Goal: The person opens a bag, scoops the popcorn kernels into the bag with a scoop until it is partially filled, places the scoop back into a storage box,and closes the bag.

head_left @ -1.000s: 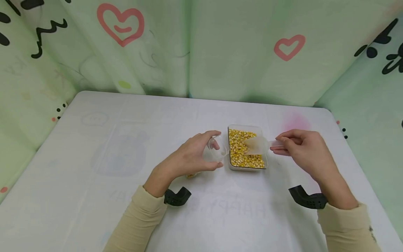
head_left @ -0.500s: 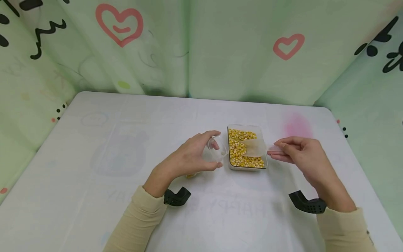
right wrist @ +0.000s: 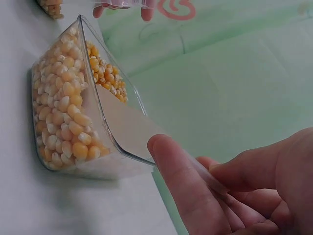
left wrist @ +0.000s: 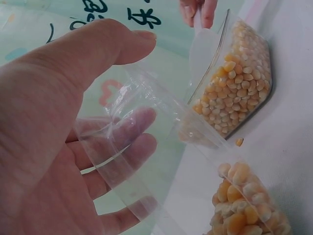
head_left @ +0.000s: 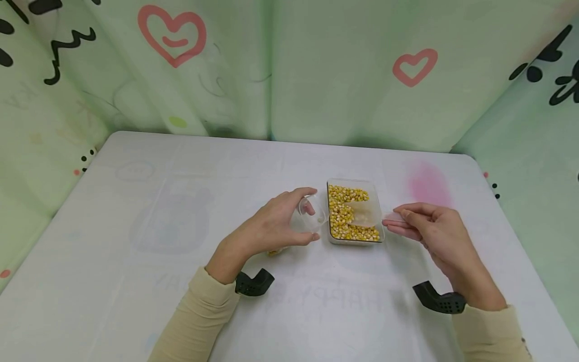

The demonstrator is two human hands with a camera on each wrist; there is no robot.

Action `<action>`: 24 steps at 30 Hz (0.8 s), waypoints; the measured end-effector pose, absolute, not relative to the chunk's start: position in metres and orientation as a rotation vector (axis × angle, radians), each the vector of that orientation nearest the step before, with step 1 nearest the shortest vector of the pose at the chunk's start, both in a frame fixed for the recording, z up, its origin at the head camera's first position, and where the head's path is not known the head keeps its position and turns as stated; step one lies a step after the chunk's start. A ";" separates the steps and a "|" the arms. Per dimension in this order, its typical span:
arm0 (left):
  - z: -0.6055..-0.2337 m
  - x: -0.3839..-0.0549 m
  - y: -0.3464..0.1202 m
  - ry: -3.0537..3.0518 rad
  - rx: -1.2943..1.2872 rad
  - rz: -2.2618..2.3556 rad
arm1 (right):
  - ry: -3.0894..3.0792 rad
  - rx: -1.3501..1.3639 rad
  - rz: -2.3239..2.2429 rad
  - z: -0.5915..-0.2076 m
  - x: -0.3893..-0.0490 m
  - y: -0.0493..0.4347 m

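Note:
A clear plastic box (head_left: 351, 182) holds yellow corn kernels (head_left: 357, 232). My right hand (head_left: 436, 231) pinches the handle of a translucent scoop (head_left: 365, 213), whose blade lies tilted down among the kernels. To the left of the box, my left hand (head_left: 276, 221) curves round the mouth of a clear plastic bag (left wrist: 161, 112), thumb and fingers spread wide apart. In the left wrist view some fingers show through the film. More kernels (left wrist: 239, 200) fill the bag's bottom; the hand mostly hides these in the head view.
A single loose kernel (left wrist: 239, 142) lies on the white table (head_left: 181, 301) between bag and box. Green curtains (head_left: 316, 75) with hearts hang behind the table and along both sides. Black wrist straps (head_left: 255, 282) are on both arms.
My right hand has come down and slightly toward me, shifting the scoop with it; the scoop's blade now sits lower in the box. The left hand and bag have stayed in place.

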State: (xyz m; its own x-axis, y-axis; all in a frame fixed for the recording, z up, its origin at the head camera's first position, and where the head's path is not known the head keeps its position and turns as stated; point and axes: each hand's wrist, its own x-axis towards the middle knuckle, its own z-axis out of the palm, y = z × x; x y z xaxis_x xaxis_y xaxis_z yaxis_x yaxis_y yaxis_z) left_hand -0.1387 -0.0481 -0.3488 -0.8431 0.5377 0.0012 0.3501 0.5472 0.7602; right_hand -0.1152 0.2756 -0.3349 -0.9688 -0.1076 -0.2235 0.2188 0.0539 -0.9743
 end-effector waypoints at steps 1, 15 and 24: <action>-0.349 -0.139 -0.048 2.552 0.746 1.177 | 2.081 0.111 -2.029 -0.336 -0.115 0.275; -0.348 -0.139 -0.048 2.552 0.754 1.171 | 2.030 0.170 -2.201 -0.344 -0.109 0.270; -0.348 -0.138 -0.048 2.547 0.747 1.176 | 2.123 0.173 -2.113 -0.347 -0.108 0.267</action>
